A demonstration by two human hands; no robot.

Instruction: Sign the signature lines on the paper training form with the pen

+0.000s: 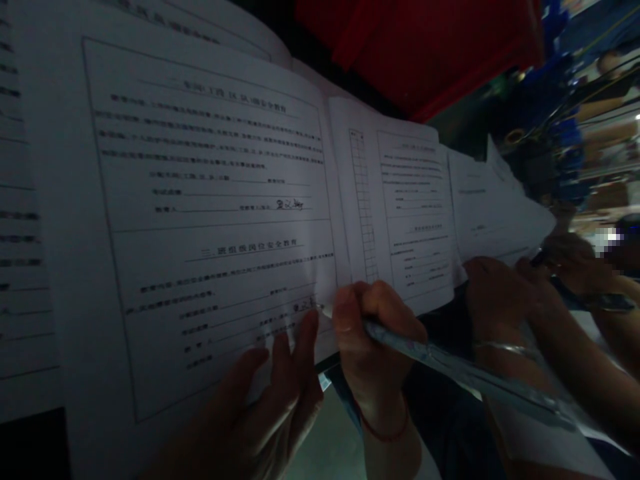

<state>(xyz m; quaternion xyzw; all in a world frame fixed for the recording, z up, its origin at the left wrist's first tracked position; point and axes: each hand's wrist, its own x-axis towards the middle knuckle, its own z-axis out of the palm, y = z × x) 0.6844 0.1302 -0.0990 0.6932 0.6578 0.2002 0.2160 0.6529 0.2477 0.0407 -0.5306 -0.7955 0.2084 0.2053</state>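
A white printed form (210, 220) with boxed text and signature lines fills the left and middle of the view. My left hand (270, 393) lies flat on its lower edge, fingers stretched out and open. My right hand (370, 340) is closed around a clear pen (450, 367). The pen tip touches the form at a handwritten signature beside the lower line. A thin red cord circles my right wrist.
More forms (415, 213) lie in a row to the right. Another person's hands (505, 293), one wrist with a bracelet, rest on a further sheet and hold a dark pen. A red shape (425, 47) sits behind, with blue clutter at right.
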